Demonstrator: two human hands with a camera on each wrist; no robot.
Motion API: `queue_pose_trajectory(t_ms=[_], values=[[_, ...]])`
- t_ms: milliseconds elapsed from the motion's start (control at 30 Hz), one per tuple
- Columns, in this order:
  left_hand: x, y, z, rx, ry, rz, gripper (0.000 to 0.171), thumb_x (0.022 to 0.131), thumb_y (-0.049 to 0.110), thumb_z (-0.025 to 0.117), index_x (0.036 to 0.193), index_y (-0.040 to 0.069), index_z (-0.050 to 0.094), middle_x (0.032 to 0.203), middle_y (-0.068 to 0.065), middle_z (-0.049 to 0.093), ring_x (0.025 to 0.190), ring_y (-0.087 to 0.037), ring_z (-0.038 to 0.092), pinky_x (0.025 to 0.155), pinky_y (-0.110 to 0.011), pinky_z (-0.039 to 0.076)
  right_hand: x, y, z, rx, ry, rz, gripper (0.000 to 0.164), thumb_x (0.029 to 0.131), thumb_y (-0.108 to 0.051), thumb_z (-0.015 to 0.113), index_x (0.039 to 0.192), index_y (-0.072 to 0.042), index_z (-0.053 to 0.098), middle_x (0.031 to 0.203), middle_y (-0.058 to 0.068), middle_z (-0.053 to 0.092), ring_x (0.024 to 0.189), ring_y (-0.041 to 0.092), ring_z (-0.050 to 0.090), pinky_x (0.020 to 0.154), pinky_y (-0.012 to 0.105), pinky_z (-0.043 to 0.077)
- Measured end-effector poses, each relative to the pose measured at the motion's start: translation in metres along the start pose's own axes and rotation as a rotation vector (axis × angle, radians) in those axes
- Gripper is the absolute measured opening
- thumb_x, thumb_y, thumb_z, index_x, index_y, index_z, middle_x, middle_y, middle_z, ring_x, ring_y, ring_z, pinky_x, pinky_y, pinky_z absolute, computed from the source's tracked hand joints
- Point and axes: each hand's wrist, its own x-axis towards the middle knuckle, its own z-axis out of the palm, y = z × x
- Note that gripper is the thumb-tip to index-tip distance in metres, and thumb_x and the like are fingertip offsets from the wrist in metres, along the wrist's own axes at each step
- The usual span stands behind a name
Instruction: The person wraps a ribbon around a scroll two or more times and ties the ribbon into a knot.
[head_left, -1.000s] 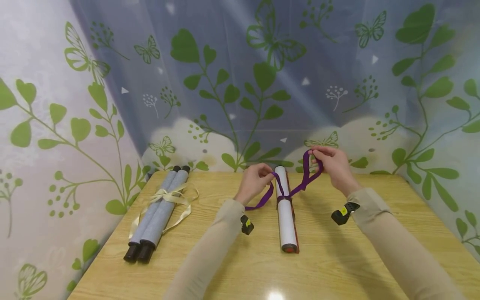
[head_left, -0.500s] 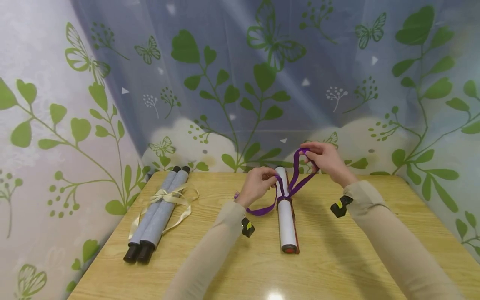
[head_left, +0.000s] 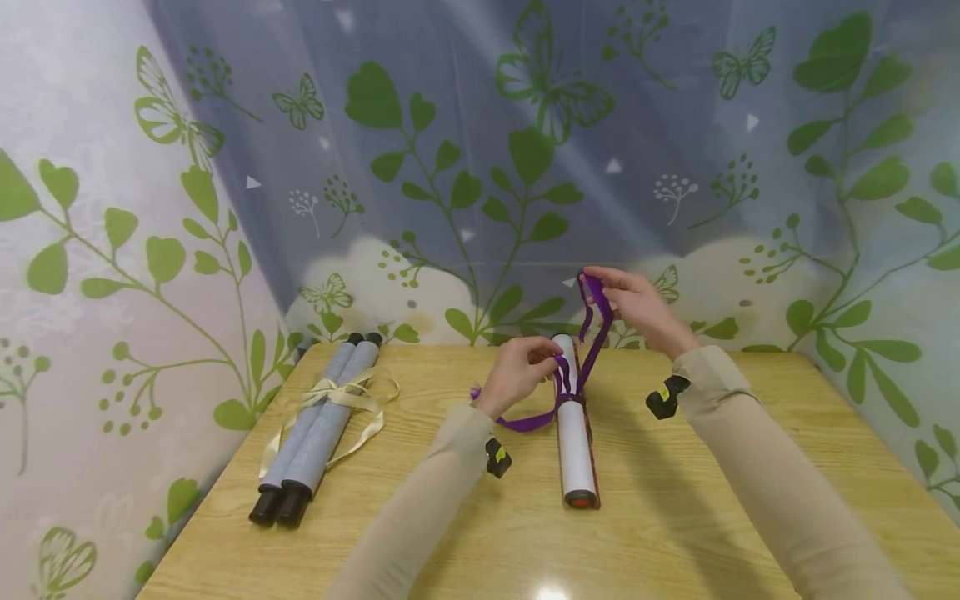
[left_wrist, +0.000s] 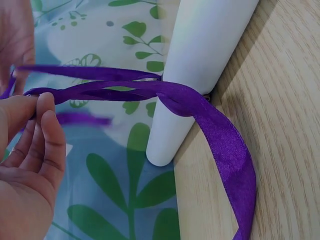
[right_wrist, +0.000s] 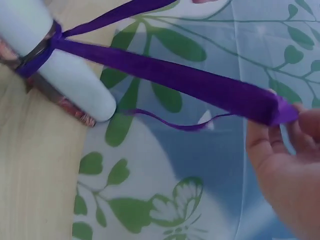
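A white rolled scroll lies lengthwise on the table, a purple ribbon wrapped round its middle. My left hand pinches a loop of that ribbon just left of the scroll, between thumb and forefinger. From the knot a loose tail hangs down over the table on the left side. Higher up and to the right, my right hand holds the other length of ribbon between thumb and fingers, drawn up from the knot. In the right wrist view the ribbon runs taut to the fingers, with a thin end dangling behind.
Two grey scrolls with black end knobs lie side by side at the left of the table, tied with a cream ribbon in a bow. A curtain with leaves and butterflies stands right behind the table's far edge.
My right hand has moved left and up, closer to the scroll, carrying its ribbon length, whose end now dangles. My left hand keeps its pinch, shifting slightly right; the left tail has slipped lower.
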Motion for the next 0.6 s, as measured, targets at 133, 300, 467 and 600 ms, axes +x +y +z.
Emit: queue_pose_trajectory(t_ms=[133, 300, 467, 600], values=[[0.000, 0.000, 0.001, 0.013, -0.006, 0.012, 0.017, 0.093, 0.007, 0.063, 0.107, 0.007, 0.072, 0.089, -0.005, 0.074, 0.075, -0.024, 0.069, 0.060, -0.022, 0.053, 0.004, -0.008, 0.008, 0.049, -0.118, -0.070, 0.045, 0.105, -0.008, 0.032, 0.150, -0.007, 0.040, 0.150, 0.020, 0.044, 0.127, 0.035, 0.049, 0.095, 0.041, 0.048], [0.001, 0.001, 0.001, 0.010, -0.008, 0.009, 0.016, 0.093, 0.008, 0.063, 0.106, 0.006, 0.072, 0.089, -0.004, 0.073, 0.075, -0.025, 0.069, 0.060, -0.022, 0.053, 0.003, -0.008, 0.020, -0.066, -0.202, -0.083, 0.045, 0.102, -0.004, 0.030, 0.143, -0.003, 0.048, 0.144, 0.020, 0.049, 0.088, 0.015, 0.057, 0.085, 0.040, 0.046], [-0.002, 0.001, 0.002, -0.010, -0.025, -0.014, 0.015, 0.093, 0.008, 0.063, 0.106, 0.007, 0.071, 0.086, -0.010, 0.073, 0.064, -0.021, 0.064, 0.049, -0.023, 0.049, 0.001, 0.006, 0.027, -0.136, -0.234, -0.037, 0.048, 0.098, -0.003, 0.029, 0.141, -0.003, 0.050, 0.141, 0.020, 0.051, 0.079, 0.019, 0.054, 0.077, 0.039, 0.044], [-0.002, 0.000, 0.002, 0.001, -0.030, -0.003, 0.014, 0.093, 0.009, 0.063, 0.104, 0.009, 0.072, 0.083, -0.006, 0.072, 0.059, -0.014, 0.060, 0.048, -0.023, 0.048, 0.001, 0.015, 0.030, -0.093, -0.275, -0.024, 0.051, 0.098, -0.006, 0.027, 0.146, -0.003, 0.043, 0.149, 0.019, 0.044, 0.134, 0.038, 0.042, 0.106, 0.059, 0.035]])
